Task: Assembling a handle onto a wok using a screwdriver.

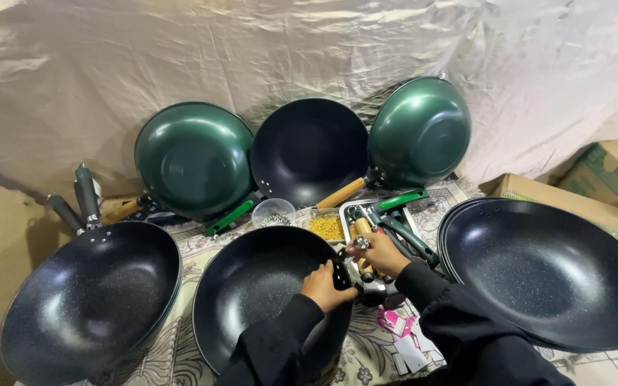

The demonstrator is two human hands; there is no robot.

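Note:
A dark speckled wok (252, 286) lies in front of me. My left hand (327, 284) grips its right rim, fingers inside the bowl. Just right of it, my right hand (379, 251) pinches a small shiny metal piece (361, 242) above a black bracket (371, 289) at the wok's rim. Both arms wear black sleeves.
Another dark wok (91, 304) lies at the left and a stack of woks (548, 268) at the right. Two green woks (194, 157) (420, 132) and a black one (309, 150) lean on the back sheet. A tray of handles (395, 214), a box of yellow bits (327, 227) and a cup of screws (273, 213) sit behind.

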